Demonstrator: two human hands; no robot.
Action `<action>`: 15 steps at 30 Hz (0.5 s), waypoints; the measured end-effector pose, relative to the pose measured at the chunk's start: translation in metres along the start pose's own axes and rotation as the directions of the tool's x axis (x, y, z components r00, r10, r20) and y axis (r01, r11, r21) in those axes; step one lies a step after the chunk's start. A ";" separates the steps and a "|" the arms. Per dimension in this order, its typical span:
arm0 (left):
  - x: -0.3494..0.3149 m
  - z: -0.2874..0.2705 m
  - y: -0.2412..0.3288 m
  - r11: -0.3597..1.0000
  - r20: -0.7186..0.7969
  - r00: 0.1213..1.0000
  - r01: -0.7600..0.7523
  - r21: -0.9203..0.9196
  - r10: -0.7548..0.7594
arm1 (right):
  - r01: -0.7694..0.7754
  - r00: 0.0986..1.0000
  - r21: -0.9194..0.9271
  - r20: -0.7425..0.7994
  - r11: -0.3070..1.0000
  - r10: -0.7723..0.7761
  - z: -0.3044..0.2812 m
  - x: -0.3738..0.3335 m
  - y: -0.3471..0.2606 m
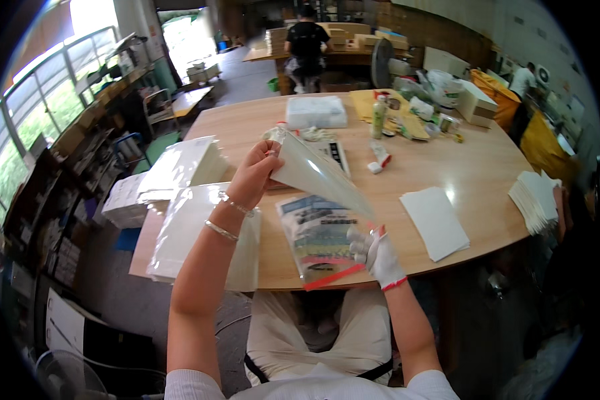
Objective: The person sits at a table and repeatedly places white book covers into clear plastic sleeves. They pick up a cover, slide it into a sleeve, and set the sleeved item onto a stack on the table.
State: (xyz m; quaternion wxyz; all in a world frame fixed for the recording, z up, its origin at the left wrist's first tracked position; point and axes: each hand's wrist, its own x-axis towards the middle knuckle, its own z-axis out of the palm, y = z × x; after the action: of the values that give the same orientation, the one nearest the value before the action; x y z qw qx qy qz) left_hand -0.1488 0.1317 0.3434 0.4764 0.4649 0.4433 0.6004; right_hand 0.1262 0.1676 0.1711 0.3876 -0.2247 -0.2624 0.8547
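Over the table's near edge: 2 hands hold 1 white sheet [317, 175] slanted in the air above a clear zip bag [319, 243].
Left hand: the left hand [253, 175], bare with 2 bracelets at the wrist, pinches the sheet's upper corner between thumb and fingers.
Right hand: the right hand [375, 252], in a white glove with a red cuff, has its fingers closed around the sheet's lower end, just at the bag's right edge.
Sheet: tilted, high on the left and low on the right, clear of the tabletop.
Zip bag: lies flat on the wooden table [473, 175] with its red seal strip toward the person; printed papers show inside it.
Left of the hands: stacks of clear plastic bags [187, 227] overhang the table edge.
Right of the hands: a white paper [435, 221] lies flat, and a pile of white sheets [533, 199] sits near the far right rim.
Far side of table: a wrapped white packet [315, 111] and a green bottle [379, 117].
Background: another person [307, 43] sits at a second table, back turned.
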 end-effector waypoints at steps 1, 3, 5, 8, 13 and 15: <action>-0.018 -0.009 0.012 0.998 -0.006 1.000 -0.011 0.067 0.011 | 0.082 0.996 -0.041 0.046 0.996 -0.080 0.021 0.002 -0.001; -0.054 -0.031 0.031 0.984 0.009 0.999 -0.054 0.171 0.053 | 0.270 0.958 -0.113 0.134 0.956 -0.255 0.063 0.007 0.007; -0.095 -0.059 0.048 0.982 0.001 0.995 -0.103 0.160 0.104 | 0.333 0.941 -0.397 0.194 0.855 -0.276 0.100 0.014 0.021; -0.152 -0.118 0.056 0.966 -0.114 0.971 -0.189 0.175 0.211 | 0.290 0.928 -0.394 0.337 0.872 -0.157 0.143 0.042 0.057; -0.224 -0.240 -0.022 0.840 -0.492 0.858 0.156 0.520 0.146 | 0.587 0.809 -0.749 0.533 0.307 -0.247 0.194 0.087 0.137; -0.241 -0.264 -0.061 0.665 -0.542 0.806 0.271 0.696 0.239 | 0.603 0.792 -0.793 0.582 0.085 -0.184 0.198 0.077 0.137</action>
State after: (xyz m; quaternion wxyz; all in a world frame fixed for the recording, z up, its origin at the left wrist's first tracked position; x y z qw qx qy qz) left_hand -0.3703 -0.1202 0.2053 0.0857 0.4024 0.7785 0.4740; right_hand -0.1104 0.0965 0.2225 0.3291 -0.1839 -0.8437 0.3821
